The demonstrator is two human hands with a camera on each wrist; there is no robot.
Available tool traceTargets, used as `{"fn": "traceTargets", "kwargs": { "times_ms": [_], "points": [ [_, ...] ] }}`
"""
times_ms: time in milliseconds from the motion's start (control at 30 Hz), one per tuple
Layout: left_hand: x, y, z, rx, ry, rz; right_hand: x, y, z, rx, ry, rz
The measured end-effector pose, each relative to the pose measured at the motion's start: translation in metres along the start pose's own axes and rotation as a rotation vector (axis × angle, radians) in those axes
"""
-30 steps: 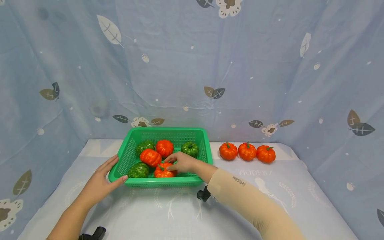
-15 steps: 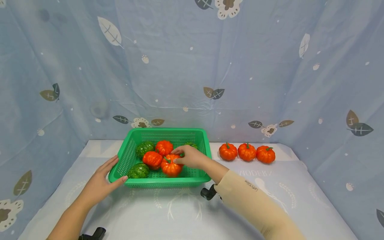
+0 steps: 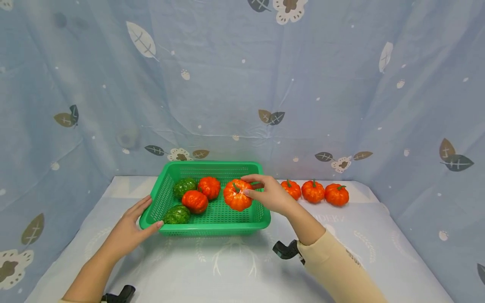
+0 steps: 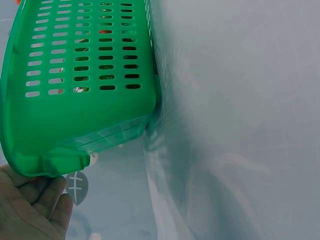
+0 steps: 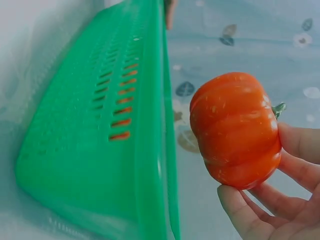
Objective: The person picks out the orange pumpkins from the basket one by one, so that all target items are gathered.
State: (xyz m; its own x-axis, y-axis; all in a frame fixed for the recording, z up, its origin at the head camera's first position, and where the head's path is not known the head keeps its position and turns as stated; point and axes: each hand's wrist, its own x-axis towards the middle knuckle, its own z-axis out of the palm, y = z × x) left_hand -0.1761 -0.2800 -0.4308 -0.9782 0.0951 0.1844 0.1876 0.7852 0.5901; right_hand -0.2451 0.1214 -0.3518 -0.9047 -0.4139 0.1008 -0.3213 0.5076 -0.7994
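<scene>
A small orange pumpkin [image 3: 238, 198] with a green stem is held by my right hand [image 3: 272, 195], raised over the right part of the green plastic basket [image 3: 212, 227]. The right wrist view shows the thumb near the stem and the fingers [image 5: 235, 205] beneath the pumpkin [image 5: 237, 130]. At the basket's left front corner, my left hand [image 3: 126, 233] rests against the rim, fingers along the left side and thumb on the front edge. Inside lie two orange pumpkins, one behind [image 3: 209, 187] and one in front [image 3: 195, 202], beside two green pumpkins, back [image 3: 185, 187] and front [image 3: 177, 214].
Three orange pumpkins stand in a row on the table right of the basket; the left one [image 3: 291, 189] is partly behind my right hand, then come the middle [image 3: 313, 192] and right [image 3: 337, 195] ones. A patterned curtain [image 3: 212, 84] encloses the white-covered table [image 3: 235, 273].
My right hand has lifted the orange pumpkin from the basket's front and carried it up and right. It now covers the green pumpkin seen there earlier. My left hand stays at the rim.
</scene>
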Motion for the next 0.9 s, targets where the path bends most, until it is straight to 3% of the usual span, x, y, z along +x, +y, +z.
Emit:
{"fn": "traceTargets", "kwargs": {
  "times_ms": [300,633,900],
  "points": [
    [0.0,0.0,0.0,0.004,-0.01,-0.003,-0.031,0.012,-0.026,0.075,0.105,0.018],
    [0.001,0.0,0.001,0.001,-0.007,0.006,-0.058,0.036,-0.052,0.118,0.162,0.042],
    [0.001,0.0,0.001,0.002,-0.004,0.005,-0.071,0.052,-0.066,0.088,0.2,0.069]
  ]
}}
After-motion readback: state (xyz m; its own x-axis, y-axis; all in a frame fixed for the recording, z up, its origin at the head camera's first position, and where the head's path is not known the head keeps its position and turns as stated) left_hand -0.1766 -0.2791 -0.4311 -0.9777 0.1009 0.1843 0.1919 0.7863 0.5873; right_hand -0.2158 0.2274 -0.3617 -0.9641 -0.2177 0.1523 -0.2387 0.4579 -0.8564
